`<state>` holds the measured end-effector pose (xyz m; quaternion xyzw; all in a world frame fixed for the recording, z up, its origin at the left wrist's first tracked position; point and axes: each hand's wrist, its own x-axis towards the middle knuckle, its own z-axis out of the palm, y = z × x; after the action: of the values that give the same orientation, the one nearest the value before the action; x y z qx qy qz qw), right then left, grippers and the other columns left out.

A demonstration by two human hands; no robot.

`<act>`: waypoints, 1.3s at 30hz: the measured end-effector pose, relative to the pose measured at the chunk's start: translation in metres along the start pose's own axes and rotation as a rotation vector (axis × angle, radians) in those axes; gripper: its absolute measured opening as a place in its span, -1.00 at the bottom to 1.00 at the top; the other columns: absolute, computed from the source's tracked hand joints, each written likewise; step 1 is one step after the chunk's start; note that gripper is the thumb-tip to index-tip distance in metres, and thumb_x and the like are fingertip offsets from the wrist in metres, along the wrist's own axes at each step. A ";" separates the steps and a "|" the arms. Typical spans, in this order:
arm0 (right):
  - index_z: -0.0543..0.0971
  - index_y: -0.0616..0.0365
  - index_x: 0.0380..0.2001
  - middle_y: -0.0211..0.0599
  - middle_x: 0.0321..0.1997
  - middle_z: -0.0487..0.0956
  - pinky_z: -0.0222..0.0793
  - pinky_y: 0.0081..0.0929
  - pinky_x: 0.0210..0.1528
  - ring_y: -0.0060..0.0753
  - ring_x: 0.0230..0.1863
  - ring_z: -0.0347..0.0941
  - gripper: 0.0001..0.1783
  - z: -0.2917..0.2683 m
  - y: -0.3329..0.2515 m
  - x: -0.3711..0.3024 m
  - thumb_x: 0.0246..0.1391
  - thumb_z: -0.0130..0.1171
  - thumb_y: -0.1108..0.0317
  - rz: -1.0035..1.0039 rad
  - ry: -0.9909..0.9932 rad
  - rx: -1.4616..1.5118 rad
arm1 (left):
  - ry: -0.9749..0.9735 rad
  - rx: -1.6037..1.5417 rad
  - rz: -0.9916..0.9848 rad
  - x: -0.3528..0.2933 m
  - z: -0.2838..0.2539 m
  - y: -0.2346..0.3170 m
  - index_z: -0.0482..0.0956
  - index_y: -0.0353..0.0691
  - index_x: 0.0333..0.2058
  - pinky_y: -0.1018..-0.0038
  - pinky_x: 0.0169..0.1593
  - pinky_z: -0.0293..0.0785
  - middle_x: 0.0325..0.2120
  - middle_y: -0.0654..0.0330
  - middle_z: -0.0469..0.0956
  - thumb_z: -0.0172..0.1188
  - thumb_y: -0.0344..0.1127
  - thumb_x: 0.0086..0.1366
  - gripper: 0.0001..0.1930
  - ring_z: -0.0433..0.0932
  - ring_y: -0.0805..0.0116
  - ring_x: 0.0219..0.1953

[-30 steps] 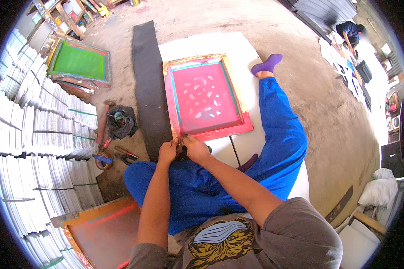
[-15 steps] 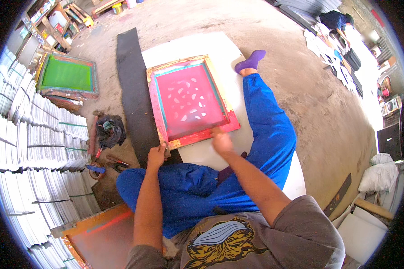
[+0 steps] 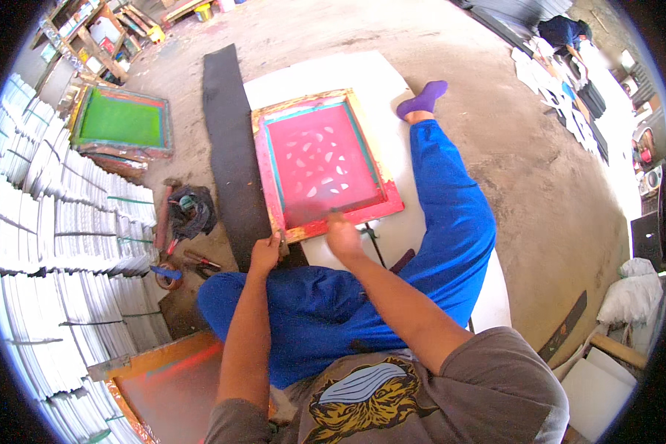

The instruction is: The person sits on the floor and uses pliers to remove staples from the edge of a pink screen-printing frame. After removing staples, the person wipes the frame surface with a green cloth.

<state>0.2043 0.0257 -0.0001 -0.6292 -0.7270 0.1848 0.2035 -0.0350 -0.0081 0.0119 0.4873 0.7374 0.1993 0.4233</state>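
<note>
A screen-printing frame (image 3: 272,181) with a pink mesh and pale curved shapes lies on a white board (image 3: 392,148) before me. My left hand (image 3: 266,253) is closed at the frame's near left corner, its fingers apparently gripping the corner and a small brown piece there. My right hand (image 3: 345,238) is closed and slightly blurred at the near rail; a small dark thing shows at its fingertips, too smeared to name. Right of that hand, a thin dark rod (image 3: 375,244) sticks out below the rail.
A long black strip (image 3: 233,148) lies left of the board. Farther left are a green screen (image 3: 122,122), a black plastic bag (image 3: 192,211), tape (image 3: 169,276) and stacked white sheets (image 3: 66,237). Another screen (image 3: 172,385) rests at lower left. A person (image 3: 559,33) bends at far right.
My right hand has moved left along the near rail, uncovering the thin dark rod. My left hand stays at the corner. The whole view has shifted slightly.
</note>
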 end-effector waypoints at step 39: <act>0.64 0.15 -0.22 0.02 -0.19 0.63 0.45 -0.08 0.03 0.07 -0.07 0.56 -0.79 -0.013 -0.030 -0.040 0.06 0.23 0.37 -0.278 -0.766 0.043 | 0.361 0.244 0.094 -0.014 0.001 0.025 0.71 -0.14 -0.21 0.11 -0.08 0.51 -0.24 -0.01 0.62 0.23 -0.08 0.26 -0.72 0.61 -0.04 -0.18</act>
<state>0.1910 -0.0176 0.0246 -0.4063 -0.8243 0.3915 -0.0459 -0.0178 -0.0094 0.0348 0.5252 0.7963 0.2118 0.2127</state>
